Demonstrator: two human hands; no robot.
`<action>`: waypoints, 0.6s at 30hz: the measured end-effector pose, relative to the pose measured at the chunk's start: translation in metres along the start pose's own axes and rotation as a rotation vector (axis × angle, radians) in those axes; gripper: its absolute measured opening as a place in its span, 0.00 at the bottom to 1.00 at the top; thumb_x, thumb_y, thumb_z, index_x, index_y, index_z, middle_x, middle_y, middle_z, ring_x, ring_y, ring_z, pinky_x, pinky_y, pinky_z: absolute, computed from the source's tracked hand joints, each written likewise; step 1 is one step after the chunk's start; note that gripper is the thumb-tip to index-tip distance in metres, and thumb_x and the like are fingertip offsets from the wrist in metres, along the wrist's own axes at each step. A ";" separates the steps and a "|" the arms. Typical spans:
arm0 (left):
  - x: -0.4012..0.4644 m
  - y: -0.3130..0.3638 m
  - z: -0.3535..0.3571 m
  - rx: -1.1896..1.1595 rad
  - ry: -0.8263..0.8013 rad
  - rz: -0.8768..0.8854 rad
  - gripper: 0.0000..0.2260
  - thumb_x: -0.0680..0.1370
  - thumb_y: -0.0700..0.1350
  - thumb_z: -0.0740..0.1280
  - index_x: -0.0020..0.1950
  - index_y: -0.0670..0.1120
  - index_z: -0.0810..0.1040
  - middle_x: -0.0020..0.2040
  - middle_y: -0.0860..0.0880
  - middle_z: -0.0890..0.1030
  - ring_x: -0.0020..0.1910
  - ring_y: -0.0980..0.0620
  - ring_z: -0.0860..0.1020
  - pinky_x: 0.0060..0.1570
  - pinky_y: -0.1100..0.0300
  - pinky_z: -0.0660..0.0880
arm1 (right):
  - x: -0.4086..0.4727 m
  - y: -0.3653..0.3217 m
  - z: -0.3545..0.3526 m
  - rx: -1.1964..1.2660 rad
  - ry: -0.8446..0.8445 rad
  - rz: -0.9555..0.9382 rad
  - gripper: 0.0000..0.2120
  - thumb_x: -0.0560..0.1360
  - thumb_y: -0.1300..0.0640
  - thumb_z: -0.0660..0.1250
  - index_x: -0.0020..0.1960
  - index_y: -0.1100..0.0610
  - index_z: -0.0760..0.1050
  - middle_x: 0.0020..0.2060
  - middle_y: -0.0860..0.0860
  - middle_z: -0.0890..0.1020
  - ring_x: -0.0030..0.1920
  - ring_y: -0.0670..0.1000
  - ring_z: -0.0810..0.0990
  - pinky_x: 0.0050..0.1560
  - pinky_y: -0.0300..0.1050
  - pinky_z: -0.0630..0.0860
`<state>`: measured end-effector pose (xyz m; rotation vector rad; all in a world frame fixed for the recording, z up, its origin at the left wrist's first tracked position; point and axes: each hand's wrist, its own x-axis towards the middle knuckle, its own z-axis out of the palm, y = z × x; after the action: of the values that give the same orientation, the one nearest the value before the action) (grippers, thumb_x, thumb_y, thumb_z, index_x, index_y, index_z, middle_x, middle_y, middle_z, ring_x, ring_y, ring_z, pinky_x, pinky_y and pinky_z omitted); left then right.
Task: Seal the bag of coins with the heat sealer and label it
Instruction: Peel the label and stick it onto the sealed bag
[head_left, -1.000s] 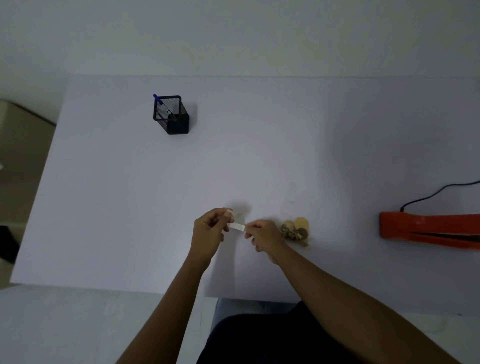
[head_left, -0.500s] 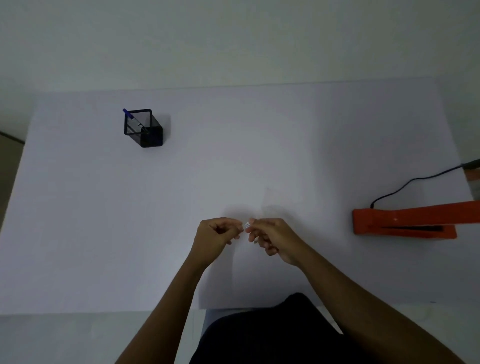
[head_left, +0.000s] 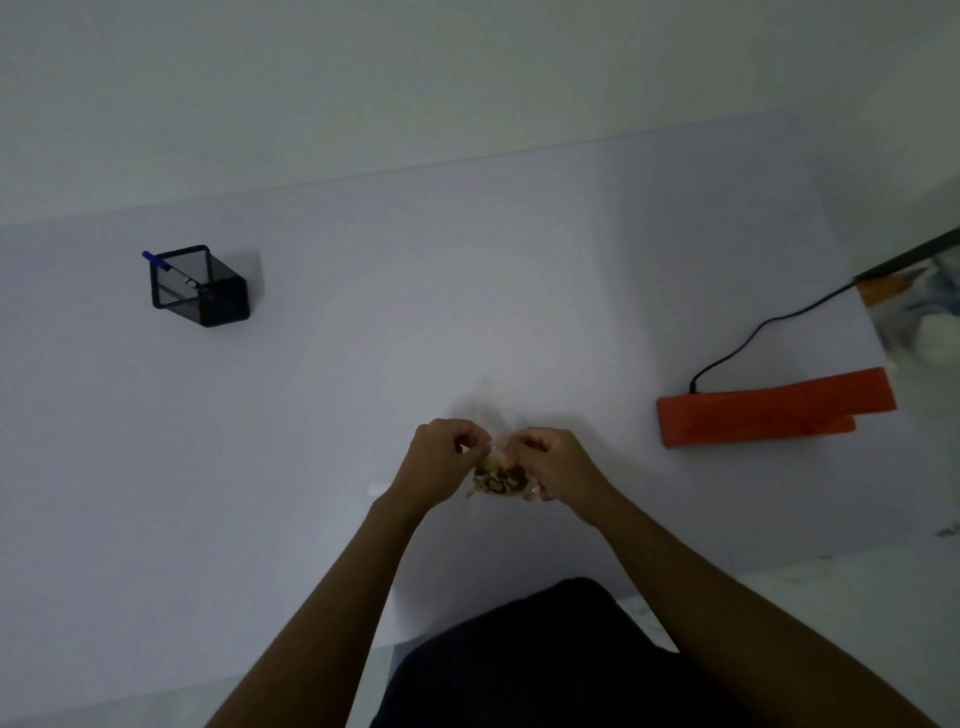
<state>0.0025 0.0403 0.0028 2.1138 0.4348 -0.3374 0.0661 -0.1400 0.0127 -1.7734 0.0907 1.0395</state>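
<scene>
Surface: a wide pale surface (head_left: 519, 312), dimly lit, its far edge against a light wall.
Far left: a black mesh pen holder (head_left: 200, 287) stands on it, a blue pen (head_left: 157, 260) sticking out.
Right side: an orange heat sealer (head_left: 774, 408) lies flat, its black cord (head_left: 748, 343) trailing off toward the far right edge.
Near middle: a small white slip (head_left: 378, 489) lies flat.

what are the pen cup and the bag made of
Pen cup: black wire mesh, likely metal; the pen shows through its wall. Bag: thin clear film, probably plastic; the coins show through it. Finish too dim to judge.
</scene>
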 end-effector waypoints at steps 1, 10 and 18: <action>0.004 0.000 0.003 0.009 -0.012 -0.005 0.04 0.76 0.44 0.72 0.48 0.47 0.86 0.42 0.54 0.85 0.34 0.68 0.77 0.36 0.76 0.70 | 0.004 0.004 -0.001 -0.049 0.018 -0.024 0.12 0.77 0.51 0.72 0.47 0.60 0.83 0.30 0.47 0.81 0.25 0.41 0.74 0.25 0.35 0.69; 0.033 -0.007 0.027 0.035 0.064 -0.132 0.08 0.74 0.49 0.73 0.51 0.47 0.84 0.45 0.53 0.84 0.42 0.58 0.81 0.45 0.65 0.77 | 0.039 0.029 -0.001 -0.214 0.216 -0.036 0.09 0.74 0.57 0.72 0.37 0.60 0.81 0.29 0.53 0.80 0.30 0.46 0.74 0.34 0.40 0.70; 0.043 -0.016 0.031 0.019 0.020 -0.190 0.07 0.72 0.45 0.74 0.48 0.47 0.84 0.44 0.52 0.84 0.42 0.57 0.81 0.49 0.61 0.79 | 0.057 0.032 0.000 -0.287 0.231 -0.048 0.08 0.74 0.55 0.73 0.38 0.56 0.84 0.27 0.42 0.78 0.31 0.39 0.76 0.34 0.30 0.67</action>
<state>0.0324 0.0300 -0.0426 2.1007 0.6483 -0.4308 0.0857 -0.1327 -0.0493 -2.1430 0.0432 0.8410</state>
